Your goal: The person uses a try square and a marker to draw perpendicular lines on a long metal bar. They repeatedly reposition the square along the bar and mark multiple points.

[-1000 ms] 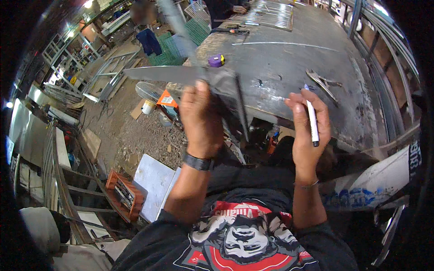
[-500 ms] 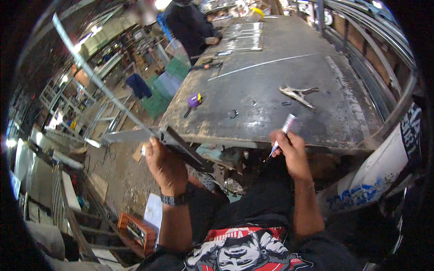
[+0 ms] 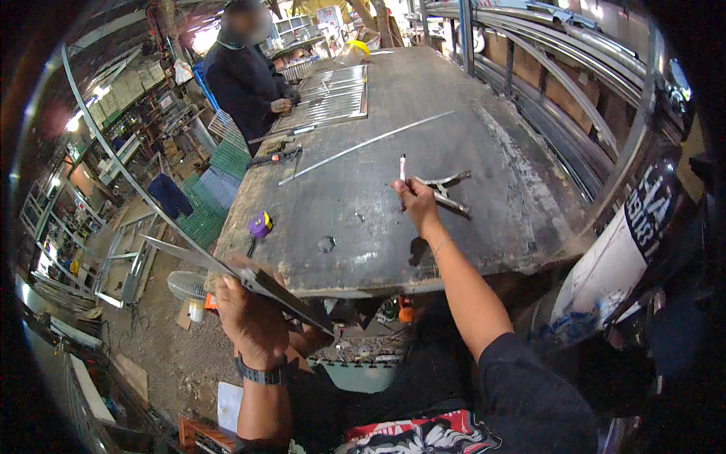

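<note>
Left hand [image 3: 249, 318] is clenched around a metal bar [image 3: 227, 274], held off the counter's [image 3: 499, 151] near edge. Right hand [image 3: 414, 198] pinches a marker [image 3: 402, 168] upright over the counter, just beside the clamp [image 3: 446, 191].

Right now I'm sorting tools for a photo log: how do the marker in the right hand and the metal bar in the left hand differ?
The marker is short, white and upright in the right hand over the table; the metal bar is long, dark and slanted in the left hand, off the table's near edge. Each sits in one hand.
</note>
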Available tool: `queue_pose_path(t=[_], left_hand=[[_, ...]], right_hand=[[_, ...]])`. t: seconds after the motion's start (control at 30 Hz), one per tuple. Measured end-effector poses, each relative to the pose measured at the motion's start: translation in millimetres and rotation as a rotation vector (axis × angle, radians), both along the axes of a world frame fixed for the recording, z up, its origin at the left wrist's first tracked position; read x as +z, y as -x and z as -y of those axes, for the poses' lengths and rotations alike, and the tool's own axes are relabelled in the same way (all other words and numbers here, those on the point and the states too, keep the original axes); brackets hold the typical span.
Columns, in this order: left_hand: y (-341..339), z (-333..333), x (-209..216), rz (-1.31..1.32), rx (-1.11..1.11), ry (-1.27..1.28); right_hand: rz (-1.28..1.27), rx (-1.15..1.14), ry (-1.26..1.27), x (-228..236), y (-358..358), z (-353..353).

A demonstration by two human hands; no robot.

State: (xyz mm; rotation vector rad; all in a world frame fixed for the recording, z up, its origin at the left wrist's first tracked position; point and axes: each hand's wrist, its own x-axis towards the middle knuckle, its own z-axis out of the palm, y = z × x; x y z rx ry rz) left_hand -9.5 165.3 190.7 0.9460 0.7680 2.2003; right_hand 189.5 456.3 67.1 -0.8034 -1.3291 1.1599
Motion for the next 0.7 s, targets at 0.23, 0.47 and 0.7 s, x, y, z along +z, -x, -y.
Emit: queue_pose_path(t=[0.23, 0.47, 0.7], left_hand=[[-7, -27, -42, 0.001, -0.092, -0.038], [-3, -38, -63, 0.192, 0.007, 0.173], [-21, -60, -53, 0.207, -0.029, 0.118]], right_hand=[[0.112, -0.296, -0.177, 19, 33, -33], [0.293, -0.459, -0.186, 32, 51, -59], [0.462, -0.668, -0.340, 42, 39, -62]])
